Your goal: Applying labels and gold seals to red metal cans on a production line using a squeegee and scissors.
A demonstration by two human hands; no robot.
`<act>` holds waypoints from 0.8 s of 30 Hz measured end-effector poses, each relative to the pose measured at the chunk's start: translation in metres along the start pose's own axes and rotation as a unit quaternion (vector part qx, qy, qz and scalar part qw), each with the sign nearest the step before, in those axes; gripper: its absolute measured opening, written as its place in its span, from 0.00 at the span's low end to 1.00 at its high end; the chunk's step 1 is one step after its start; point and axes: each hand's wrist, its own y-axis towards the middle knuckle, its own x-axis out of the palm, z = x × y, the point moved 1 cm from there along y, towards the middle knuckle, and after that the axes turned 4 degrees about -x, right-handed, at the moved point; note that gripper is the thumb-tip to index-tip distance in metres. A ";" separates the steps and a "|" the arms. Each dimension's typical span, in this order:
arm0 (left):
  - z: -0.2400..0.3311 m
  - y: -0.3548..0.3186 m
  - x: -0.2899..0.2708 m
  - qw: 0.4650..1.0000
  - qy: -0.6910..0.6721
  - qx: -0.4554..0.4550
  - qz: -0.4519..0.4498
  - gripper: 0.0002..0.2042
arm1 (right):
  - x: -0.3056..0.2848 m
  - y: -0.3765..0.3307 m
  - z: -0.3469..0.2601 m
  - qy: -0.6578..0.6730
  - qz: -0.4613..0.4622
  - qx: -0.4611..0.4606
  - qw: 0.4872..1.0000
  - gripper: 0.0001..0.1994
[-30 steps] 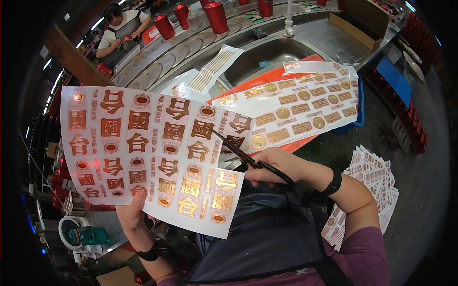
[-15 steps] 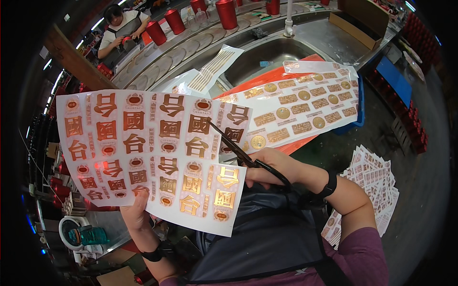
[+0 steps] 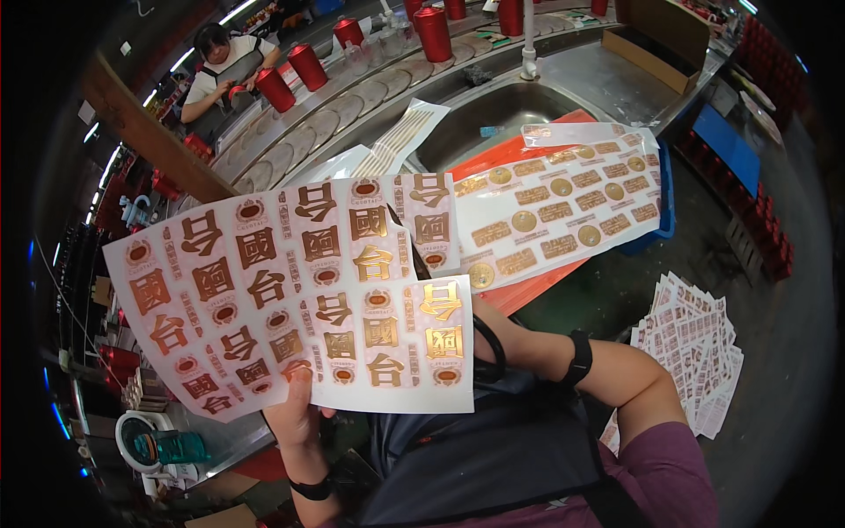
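Steel sink (image 3: 537,104), upper centre. Printed sheet (image 3: 299,304) spans centre-left. Left hand (image 3: 299,412) pinches its lower edge, thumb on top. Right hand (image 3: 503,333), partly behind sheet, grips scissors (image 3: 419,255), blade in a cut; finger spread hidden. Fanned labels (image 3: 691,356), lower right.

Red canisters (image 3: 433,35) beyond sink (image 3: 458,132); open box (image 3: 660,26); teal bottle (image 3: 180,447) left.

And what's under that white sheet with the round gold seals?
Something flat and red sticks out beneath the white sheet, and a blue bin shows past its right edge. The rest, including any bin contents, is covered.
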 end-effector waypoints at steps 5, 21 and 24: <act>-0.013 -0.011 0.009 0.998 0.041 -0.022 0.042 0.17 | 0.011 -0.009 0.016 0.195 0.032 0.127 0.972 0.25; -0.019 -0.035 0.000 0.998 0.060 -0.029 0.021 0.16 | 0.016 0.008 0.032 0.311 0.027 0.230 0.922 0.19; -0.020 -0.040 -0.006 0.995 0.082 -0.032 0.044 0.15 | 0.022 0.014 0.043 0.209 0.014 0.186 0.960 0.20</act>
